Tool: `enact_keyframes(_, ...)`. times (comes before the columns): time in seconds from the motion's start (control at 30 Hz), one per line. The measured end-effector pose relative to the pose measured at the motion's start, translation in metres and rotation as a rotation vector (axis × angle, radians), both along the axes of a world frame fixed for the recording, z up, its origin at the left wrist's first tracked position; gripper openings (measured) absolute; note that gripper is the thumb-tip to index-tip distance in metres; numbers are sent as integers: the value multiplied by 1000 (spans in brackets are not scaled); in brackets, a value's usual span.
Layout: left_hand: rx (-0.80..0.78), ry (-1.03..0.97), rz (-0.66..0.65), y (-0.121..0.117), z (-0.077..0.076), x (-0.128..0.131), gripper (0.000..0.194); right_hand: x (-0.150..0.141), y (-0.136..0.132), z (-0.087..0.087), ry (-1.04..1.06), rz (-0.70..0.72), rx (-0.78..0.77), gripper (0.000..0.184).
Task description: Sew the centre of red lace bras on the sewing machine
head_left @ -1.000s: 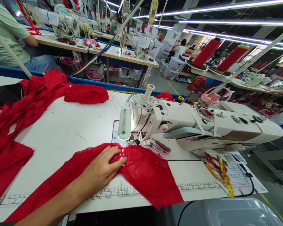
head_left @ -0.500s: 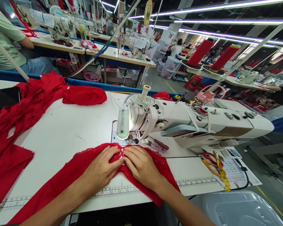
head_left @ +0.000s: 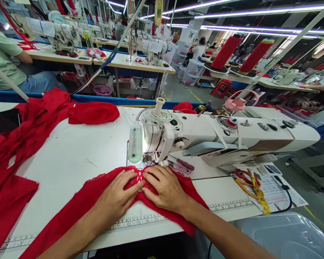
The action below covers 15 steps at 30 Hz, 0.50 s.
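A red lace-edged bra (head_left: 88, 194) is spread on the sewing table, its crisscross centre piece just in front of the needle area of a white sewing machine (head_left: 194, 129). On its left part, beside the centre, my left hand (head_left: 121, 194) lies open with fingers flat on the cloth. My right hand (head_left: 164, 189) rests open on the right cup, fingers spread and tips close to the centre. Both thumbs point inward and nearly meet below the crisscross. The palms hide much of the cups.
More red fabric (head_left: 24, 140) is heaped at the left, by a black phone (head_left: 5, 123). Thread snips (head_left: 179, 167) lie under the machine arm. Orange-handled scissors (head_left: 245, 187) and a yellow tape measure (head_left: 260, 196) are at the right. A co-worker (head_left: 5, 61) sits at the back left.
My right hand has come in from the right and settled on the right cup. My left hand has stayed on the bra. The camera view has shifted slightly.
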<state>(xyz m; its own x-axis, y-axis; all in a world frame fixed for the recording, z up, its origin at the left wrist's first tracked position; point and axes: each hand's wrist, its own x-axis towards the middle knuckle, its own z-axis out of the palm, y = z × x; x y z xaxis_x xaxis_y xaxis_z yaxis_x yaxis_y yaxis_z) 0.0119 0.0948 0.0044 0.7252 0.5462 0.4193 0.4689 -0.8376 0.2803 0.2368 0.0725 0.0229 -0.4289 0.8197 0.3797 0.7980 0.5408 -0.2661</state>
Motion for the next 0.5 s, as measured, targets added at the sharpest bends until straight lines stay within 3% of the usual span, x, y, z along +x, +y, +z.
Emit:
enact_keyframes(0.13,9,4,-1,1,3,0,35,2,-1,0,-18,18,19,35)
enact_keyframes(0.5,-8,-7,5,0,5,2,34,2,-2,-1,-28,28,58,29)
